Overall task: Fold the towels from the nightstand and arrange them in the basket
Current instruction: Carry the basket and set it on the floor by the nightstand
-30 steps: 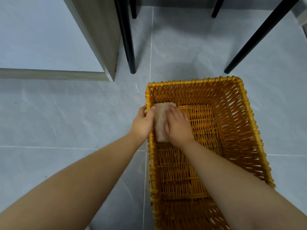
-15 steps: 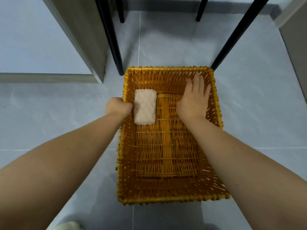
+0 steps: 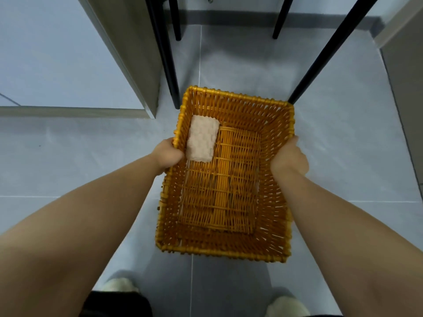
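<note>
Over the grey tiled floor [image 3: 68,156], a person holds an orange wicker basket [image 3: 229,253] with 2 bare hands, 1 on each long side. The left hand [image 3: 168,154] grips the left rim about a third of the way back from the far end, and its fingers [image 3: 176,154] are curled over the edge and clamped on the wicker. The right hand [image 3: 288,157] grips the right rim directly opposite. It is wrapped round that edge too, though most of its fingers are hidden behind the hand. Whether the basket rests on the tiles or is lifted off them cannot be told.

Inside lies 1 folded towel [image 3: 202,138], pale beige and nubbly, a compact rectangle. It sits in the far left corner, its long side against the left wall and its near end just beside the left hand. The woven bottom shows bare across the remaining area.

Beyond the far end stand 4 thin black legs: 2 close by [image 3: 163,53] [image 3: 329,49] and 2 further back [image 3: 175,17] [image 3: 280,17]. A grey-brown cabinet panel [image 3: 128,42] rises at the upper left. At the bottom edge, 2 pale slippers [image 3: 120,286] [image 3: 283,305] show on either side.
</note>
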`<state>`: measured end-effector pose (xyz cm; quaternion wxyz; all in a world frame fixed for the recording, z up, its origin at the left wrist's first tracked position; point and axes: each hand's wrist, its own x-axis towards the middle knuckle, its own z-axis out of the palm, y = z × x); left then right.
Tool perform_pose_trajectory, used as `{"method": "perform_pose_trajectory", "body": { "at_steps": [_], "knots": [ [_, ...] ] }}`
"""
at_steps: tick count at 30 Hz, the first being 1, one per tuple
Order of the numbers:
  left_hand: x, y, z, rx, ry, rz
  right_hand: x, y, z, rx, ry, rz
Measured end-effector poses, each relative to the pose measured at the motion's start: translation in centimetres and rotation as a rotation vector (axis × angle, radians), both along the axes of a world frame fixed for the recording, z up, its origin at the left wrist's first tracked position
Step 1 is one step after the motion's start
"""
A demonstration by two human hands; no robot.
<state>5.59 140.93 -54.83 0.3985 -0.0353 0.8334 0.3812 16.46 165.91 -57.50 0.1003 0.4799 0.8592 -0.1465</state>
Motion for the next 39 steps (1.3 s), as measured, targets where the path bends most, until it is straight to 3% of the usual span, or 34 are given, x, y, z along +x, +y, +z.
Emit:
{"method": "perform_pose_trajectory", "body": {
  "at_steps": [13, 25, 34, 39],
  "knots": [
    [1.8, -10.5, 26.3, -0.010, -0.056, 0.332, -4.5, -10.0, 27.6, -0.042, 0.112, 0.168],
    [5.8, -26.1, 54.7, 0.040, -0.045, 0.733, -8.4, -23.4, 55.0, -0.286, 0.132, 0.416],
    [12.6, -35.4, 65.7, 0.043, 0.059, 0.829, -7.6, -33.4, 65.6, -0.259, 0.276, 0.683],
    [17.0, -40.5, 68.2, 0.084, 0.133, 1.028, -8.0, -40.3, 68.4, -0.258, 0.322, 0.891]
  ]
}}
